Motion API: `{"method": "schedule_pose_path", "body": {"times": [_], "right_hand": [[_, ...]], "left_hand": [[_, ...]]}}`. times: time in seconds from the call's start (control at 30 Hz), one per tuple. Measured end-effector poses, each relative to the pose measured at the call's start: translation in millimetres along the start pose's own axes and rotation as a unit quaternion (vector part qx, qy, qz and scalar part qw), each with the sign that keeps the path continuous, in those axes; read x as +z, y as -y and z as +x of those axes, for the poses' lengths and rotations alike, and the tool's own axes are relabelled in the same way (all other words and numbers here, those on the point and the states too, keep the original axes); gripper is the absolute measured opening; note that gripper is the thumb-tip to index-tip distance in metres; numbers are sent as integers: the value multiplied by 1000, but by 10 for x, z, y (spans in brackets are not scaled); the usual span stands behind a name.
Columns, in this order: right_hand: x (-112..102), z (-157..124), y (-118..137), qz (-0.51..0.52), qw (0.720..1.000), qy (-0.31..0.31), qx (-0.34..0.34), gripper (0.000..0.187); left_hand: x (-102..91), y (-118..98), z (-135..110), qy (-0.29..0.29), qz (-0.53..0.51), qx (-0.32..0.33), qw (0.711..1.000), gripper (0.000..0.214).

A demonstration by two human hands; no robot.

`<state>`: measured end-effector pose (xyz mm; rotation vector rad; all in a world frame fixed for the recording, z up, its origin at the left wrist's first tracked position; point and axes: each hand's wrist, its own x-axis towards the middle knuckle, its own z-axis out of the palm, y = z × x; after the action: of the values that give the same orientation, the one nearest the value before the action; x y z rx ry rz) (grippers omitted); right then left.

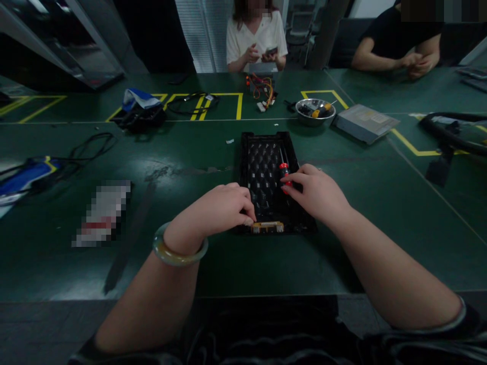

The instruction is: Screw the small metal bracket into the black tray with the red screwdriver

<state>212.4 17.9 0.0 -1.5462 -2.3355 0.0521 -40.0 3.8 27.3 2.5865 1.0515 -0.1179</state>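
A black plastic panel [262, 167], with a raised diamond pattern inside, lies flat on the green table in front of me. At its near end sits a small yellow-brown circuit board [268, 227] with ports along its edge. My left hand [228, 205] is closed, its thumb and fingertips pinching the board's left end. In the panel's right side lies a screwdriver [283, 175] with a red and black handle, its shaft pointing away from me. My right hand [310, 190] has thumb and fingers closed around that handle. The panel hides nothing of the hands.
A metal bowl of tools [315, 115] and a grey metal drive [366, 122] stand at the back right. Bundled wires [263, 91], a black cable [194, 103] and blue-and-black items [139, 109] lie farther back. A blurred flat item [102, 213] is at left. Two people sit opposite.
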Motion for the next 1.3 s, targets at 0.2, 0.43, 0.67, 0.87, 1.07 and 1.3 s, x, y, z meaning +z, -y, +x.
{"method": "schedule_pose_path", "body": {"times": [0.2,0.43,0.67,0.87,1.07,1.3], "right_hand": [[-17,5,11,-1,1000,9,5,26],[3,-6,-13,7,1000,1,-5,27],[-26,-7,5,13,1000,14,6,26],[-31,-3,17,6,1000,10,4,26],[-49,-8,28,5,1000,14,4,26],[-45,0,-21,-9,1000,12,-20,28]], "left_hand": [[3,-8,-10,-2,-1,-11,1000,14],[8,-14,-13,-3,0,-44,999,11],[5,-50,-9,10,17,-74,997,11],[-16,-60,-17,7,39,-72,997,12],[-3,-14,-41,9,25,-52,998,18],[12,-38,-24,-9,-3,-58,998,17]]}}
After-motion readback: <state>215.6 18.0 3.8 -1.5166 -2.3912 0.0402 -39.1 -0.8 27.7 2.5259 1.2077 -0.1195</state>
